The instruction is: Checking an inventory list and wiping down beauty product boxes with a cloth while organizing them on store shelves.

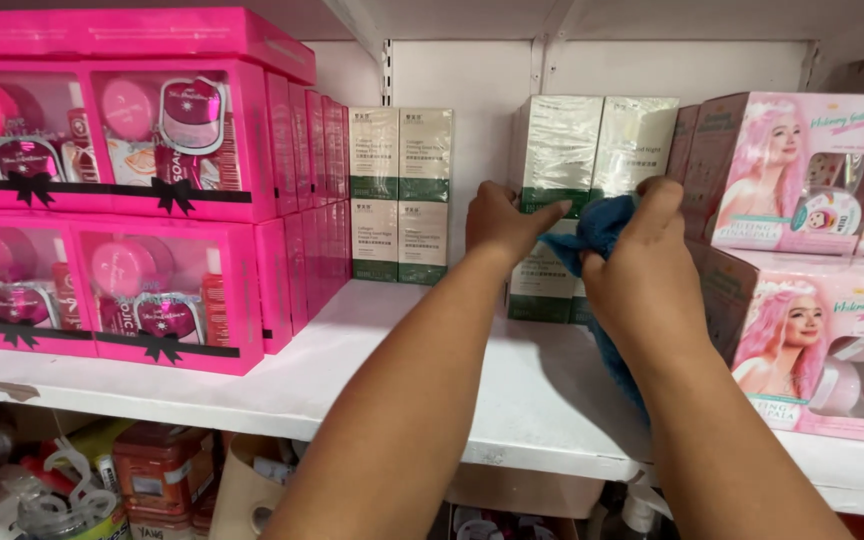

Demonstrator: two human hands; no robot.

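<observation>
While the left hand (500, 222) grips a cream-and-green box (550, 150) on the white shelf (432, 370), the right hand (642, 265) clutches a blue cloth (597, 232) against it.

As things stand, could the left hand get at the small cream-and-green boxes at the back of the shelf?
Probably yes: the left hand rests on the taller box, and bare white shelf lies between it and the small boxes.

Blue cloth (600, 232) mostly behind right hand (640, 275)

Two bare forearms, no sleeves in view. Left hand (500, 222), right hand (642, 265): no rings, watch or gloves visible.
</observation>
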